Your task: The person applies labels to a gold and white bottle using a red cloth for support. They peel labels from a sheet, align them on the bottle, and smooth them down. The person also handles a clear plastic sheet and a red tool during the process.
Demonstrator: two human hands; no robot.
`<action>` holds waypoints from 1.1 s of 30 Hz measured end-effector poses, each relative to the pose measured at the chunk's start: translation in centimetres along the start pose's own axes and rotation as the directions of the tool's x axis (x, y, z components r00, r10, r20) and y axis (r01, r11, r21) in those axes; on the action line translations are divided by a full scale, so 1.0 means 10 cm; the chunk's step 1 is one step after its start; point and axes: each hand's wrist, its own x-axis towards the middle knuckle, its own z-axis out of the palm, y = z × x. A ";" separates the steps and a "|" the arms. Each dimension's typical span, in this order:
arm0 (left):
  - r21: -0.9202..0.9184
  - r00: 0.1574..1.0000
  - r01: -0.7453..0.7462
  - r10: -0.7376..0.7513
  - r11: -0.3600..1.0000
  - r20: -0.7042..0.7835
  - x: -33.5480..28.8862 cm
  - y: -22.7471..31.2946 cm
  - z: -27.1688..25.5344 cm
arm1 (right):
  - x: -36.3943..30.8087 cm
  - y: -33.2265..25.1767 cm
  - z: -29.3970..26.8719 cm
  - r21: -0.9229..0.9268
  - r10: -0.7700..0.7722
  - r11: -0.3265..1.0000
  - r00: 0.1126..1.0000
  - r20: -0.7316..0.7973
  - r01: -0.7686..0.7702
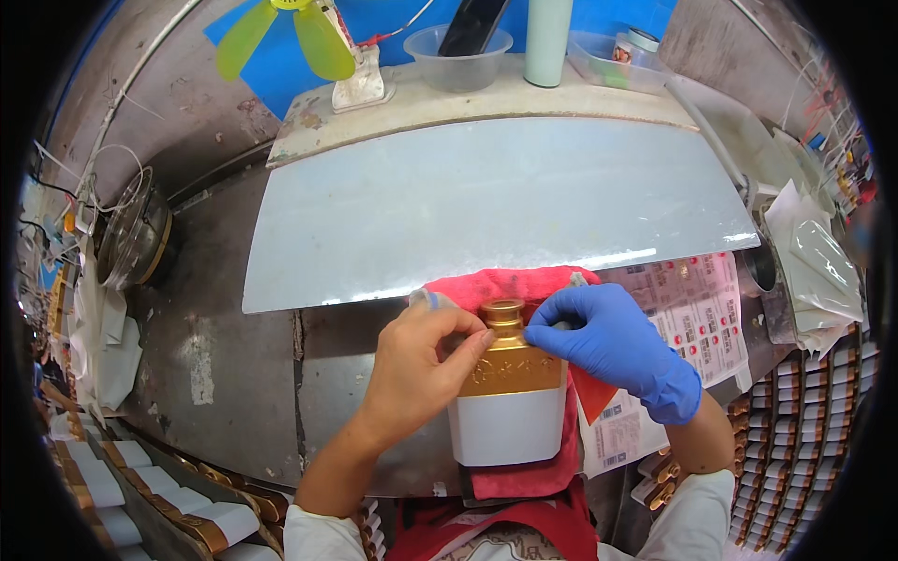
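Note:
A flat-sided bottle (510, 425), gold at the neck and shoulder with raised marks and white below, is in front of me against a red cloth (528, 479). My left hand (421, 360) is bare, apart from a pale wrap with a blue band on one finger. Its thumb and index finger pinch together at the left of the bottle's neck. In a blue glove, my right hand (617, 341) has its thumb and fingers closed at the neck's other side. What the fingertips hold, if anything, is too small to tell.
A pale sloping panel (486, 206) lies just beyond the bottle. Printed sheets (697, 318) spread to the right. Rows of white and gold bottles stand at lower left (154, 481) and lower right (795, 439). A fan (360, 84), plastic tub (449, 67) and green cylinder (547, 42) occupy the back shelf.

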 end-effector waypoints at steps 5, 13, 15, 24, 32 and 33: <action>-0.003 0.999 0.038 -0.038 0.999 0.027 0.02 0.00 -0.01 | 0.03 0.01 0.01 -0.012 0.019 1.000 1.000 0.004 -0.019; 0.051 0.998 -0.044 0.042 0.998 0.036 0.04 -0.04 -0.02 | 0.05 0.02 0.03 0.013 0.026 1.000 1.000 0.005 -0.027; 0.066 0.998 -0.065 0.063 0.996 0.030 0.04 -0.05 -0.01 | 0.05 0.02 0.04 0.018 0.022 1.000 1.000 -0.001 -0.022; 0.188 0.993 -0.115 0.111 0.975 0.032 0.07 -0.05 -0.01 | 0.08 0.05 0.05 0.003 0.018 1.000 1.000 -0.016 -0.018; 0.270 0.994 -0.110 0.104 0.957 0.037 0.11 0.03 -0.07 | 0.09 0.02 0.04 0.006 0.036 0.999 0.999 -0.005 -0.036; 0.306 0.995 -0.101 0.092 0.947 0.044 0.11 0.05 -0.10 | 0.09 0.00 0.04 0.002 0.037 0.999 0.999 -0.003 -0.037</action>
